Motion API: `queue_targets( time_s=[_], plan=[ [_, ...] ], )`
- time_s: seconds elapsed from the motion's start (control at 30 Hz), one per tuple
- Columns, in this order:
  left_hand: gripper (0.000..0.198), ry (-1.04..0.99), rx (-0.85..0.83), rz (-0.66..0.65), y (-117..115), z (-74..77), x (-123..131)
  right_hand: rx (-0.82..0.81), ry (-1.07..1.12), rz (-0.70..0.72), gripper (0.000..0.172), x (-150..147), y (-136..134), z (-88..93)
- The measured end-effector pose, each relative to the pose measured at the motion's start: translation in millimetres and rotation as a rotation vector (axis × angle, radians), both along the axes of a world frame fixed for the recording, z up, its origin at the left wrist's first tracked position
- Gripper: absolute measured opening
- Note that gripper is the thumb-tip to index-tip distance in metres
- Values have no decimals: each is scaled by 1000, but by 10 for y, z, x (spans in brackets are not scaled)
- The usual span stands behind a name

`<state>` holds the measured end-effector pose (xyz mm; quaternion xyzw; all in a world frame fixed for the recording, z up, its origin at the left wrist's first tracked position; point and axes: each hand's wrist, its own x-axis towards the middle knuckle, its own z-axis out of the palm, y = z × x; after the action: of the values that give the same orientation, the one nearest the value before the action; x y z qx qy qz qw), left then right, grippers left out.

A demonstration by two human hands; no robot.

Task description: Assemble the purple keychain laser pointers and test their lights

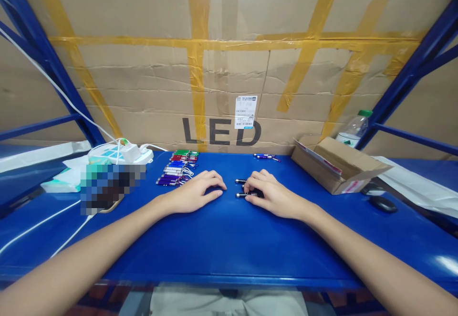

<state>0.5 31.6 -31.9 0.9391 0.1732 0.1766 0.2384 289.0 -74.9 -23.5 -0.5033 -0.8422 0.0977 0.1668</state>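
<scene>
My left hand (pixel 195 192) rests on the blue table with nothing in it, its thumb and fingers apart. Just to its left are several mini flashlights (pixel 175 170) with clips, sorted by colour: green, red, blue, silver and purple. My right hand (pixel 274 193) is over a few black mini flashlights (pixel 240 195). Its thumb and curled fingers close on the nearest black one, whose silver tip points left. The other black ones are partly hidden under the fingers. Farther back lies a single blue mini flashlight (pixel 265 156).
An opened cardboard box (pixel 332 165) stands at the right, near a black computer mouse (pixel 382 204) and a bottle (pixel 354 129). At the left are a power strip (pixel 121 152), white cables and a blurred-out phone-like object (pixel 112 189). A large carton (pixel 153 82) forms the back wall.
</scene>
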Motion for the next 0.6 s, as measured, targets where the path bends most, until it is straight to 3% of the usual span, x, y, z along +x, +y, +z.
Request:
queue_targets(
  time_s=[0.37,0.6],
  plan=[
    [28,-6,-6,-2,-19,36,-2,16,120,13,14,-93,-62,-28],
    [30,-17,-32,-32,-196,34,86,-56,288,76,14,-244,-106,-13]
  ],
)
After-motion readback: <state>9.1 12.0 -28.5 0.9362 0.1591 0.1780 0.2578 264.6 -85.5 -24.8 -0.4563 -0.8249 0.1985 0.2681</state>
